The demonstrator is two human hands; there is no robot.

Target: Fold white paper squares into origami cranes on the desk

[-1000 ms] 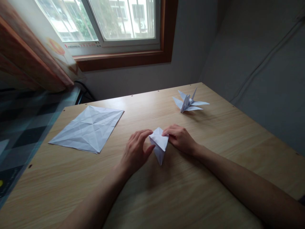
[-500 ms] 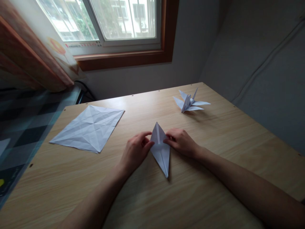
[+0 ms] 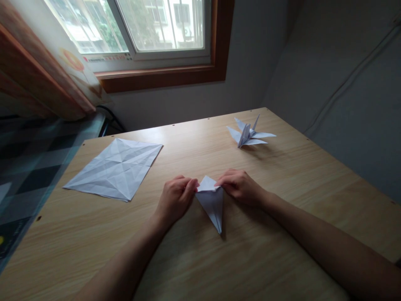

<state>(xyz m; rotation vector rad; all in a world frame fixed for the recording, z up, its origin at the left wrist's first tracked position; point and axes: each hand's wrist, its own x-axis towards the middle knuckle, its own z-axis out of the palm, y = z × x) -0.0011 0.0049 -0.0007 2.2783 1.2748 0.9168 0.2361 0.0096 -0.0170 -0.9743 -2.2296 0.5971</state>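
Observation:
A small folded white paper piece (image 3: 212, 201) lies on the wooden table (image 3: 200, 259), its long point aimed toward me. My left hand (image 3: 175, 198) pinches its left upper corner with fingers curled. My right hand (image 3: 241, 187) pinches the right upper corner. The piece's top tip is bent down between the two hands.
A creased, unfolded white square sheet (image 3: 115, 168) lies flat at the table's left. A finished white paper crane (image 3: 249, 134) stands at the back right. A window (image 3: 140, 29) and a curtain (image 3: 37, 71) are behind the table; grey walls close the right side.
Half a second ago the piece's top tip stood up as a tall point; now it is folded down. Both hands have stayed at the upper corners.

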